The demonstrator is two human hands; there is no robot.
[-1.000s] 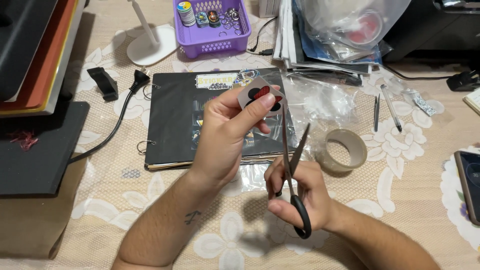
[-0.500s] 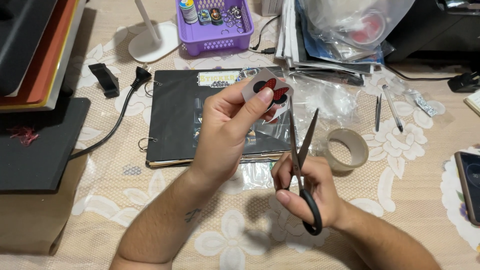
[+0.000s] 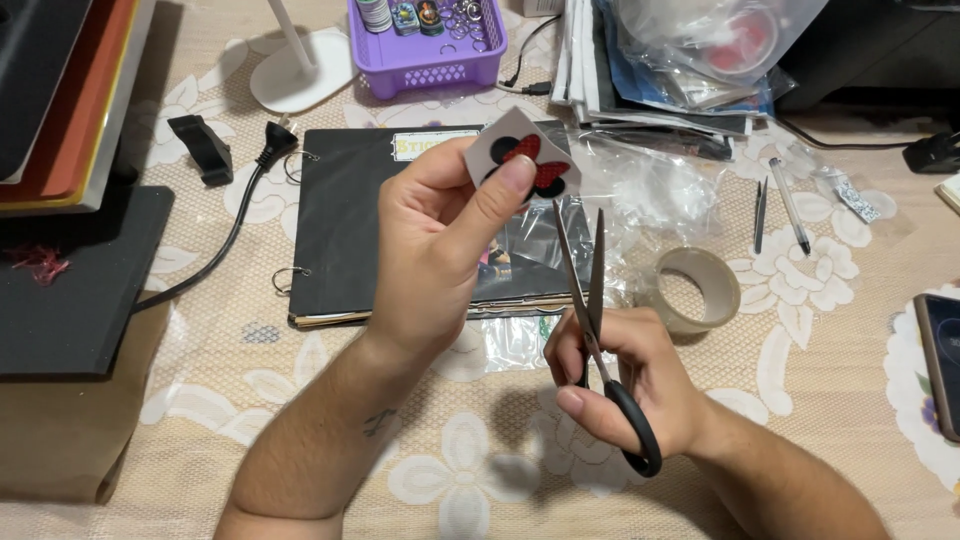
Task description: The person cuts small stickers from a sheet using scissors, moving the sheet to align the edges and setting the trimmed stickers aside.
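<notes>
My left hand (image 3: 440, 245) pinches a small white paper cutout (image 3: 525, 155) printed with a black and red bow shape, held up above a black ring binder (image 3: 350, 230). My right hand (image 3: 620, 385) grips black-handled scissors (image 3: 595, 320), blades pointing up and slightly apart, just below and right of the cutout. The blade tips stand apart from the paper.
A roll of clear tape (image 3: 695, 290) lies right of the scissors. A pen (image 3: 790, 205) and tweezers (image 3: 760, 215) lie further right, a phone (image 3: 940, 365) at the right edge. A purple basket (image 3: 430, 50), a white lamp base (image 3: 295, 80), plastic bags (image 3: 700, 50) and a black plug (image 3: 275, 145) lie behind.
My left hand has lifted and turned the cutout, showing more of the bow print. The scissors have swung from tilted to nearly upright, blades narrowing.
</notes>
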